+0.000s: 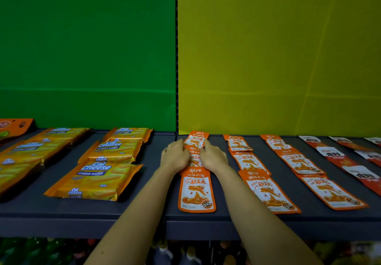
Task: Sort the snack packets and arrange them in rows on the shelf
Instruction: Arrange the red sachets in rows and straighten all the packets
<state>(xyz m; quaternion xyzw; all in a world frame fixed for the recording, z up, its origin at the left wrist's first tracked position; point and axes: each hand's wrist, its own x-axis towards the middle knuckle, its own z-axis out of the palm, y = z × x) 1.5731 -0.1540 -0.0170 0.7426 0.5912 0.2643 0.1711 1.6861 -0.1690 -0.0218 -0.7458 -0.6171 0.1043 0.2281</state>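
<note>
Leftward, glossy rectangular wafer packs (pixel 99 179) lay flat on the dark matte shelf (pixel 31 206). Our left grip (pixel 175 157) and right grip (pixel 214 157) curled round the edges of a slim orange foil packet (pixel 194 158) mid-row; flat orange sachets (pixel 268 190) lined the right.

A dark grey shelf (pixel 134 209) carries rows of yellow Cal Cheese wafer packs (pixel 97 180) toward 9 o'clock. 3 overlapping rows of orange snack packets (pixel 268 190) run from centre toward 3 o'clock, and red-and-white packets (pixel 338 157) lie farthest out at 3 o'clock.
</note>
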